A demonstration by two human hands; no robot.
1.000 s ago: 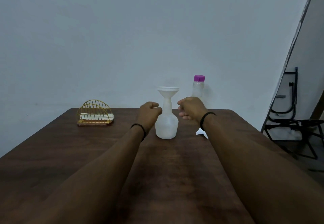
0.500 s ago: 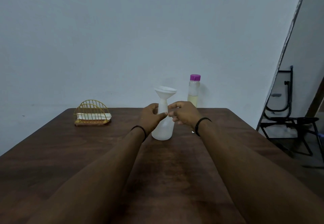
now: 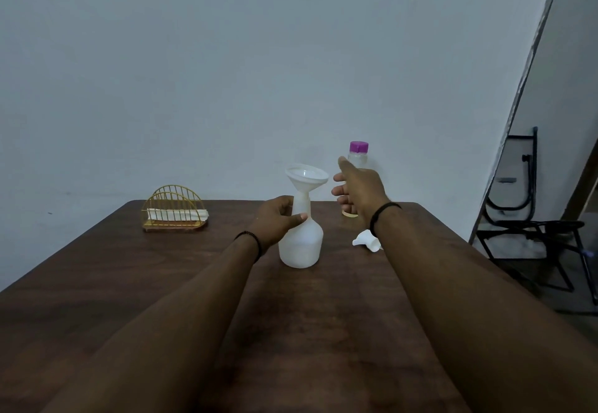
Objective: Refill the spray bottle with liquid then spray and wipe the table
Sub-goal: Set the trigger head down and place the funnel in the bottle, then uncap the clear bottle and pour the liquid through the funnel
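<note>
Now the right hand (image 3: 357,191) has left the funnel (image 3: 306,177) — half a second ago both hands were bunched at the neck of the spray bottle (image 3: 301,241), seating the funnel. It reaches outward with fingers spread and not yet closed on anything, in front of the clear bottle with the purple cap (image 3: 358,157). The left hand (image 3: 278,220) stays behind, thumb and fingers pinching the spray bottle's neck just under the funnel and keeping it upright on the table (image 3: 129,283).

By my reading the funnel is set and the pour comes next; the capped bottle will need opening first.

Much of that bottle is covered by the right hand, so only the cap, the shoulder and a sliver of the yellowish base show, and I cannot tell whether the fingers touch it yet. A small white piece (image 3: 365,239) lies just inside the right wrist — probably the sprayer head, but the forearm cuts it off. Well off beyond the left hand, a gold wire holder (image 3: 174,212) keeps what look like folded napkins.
</note>
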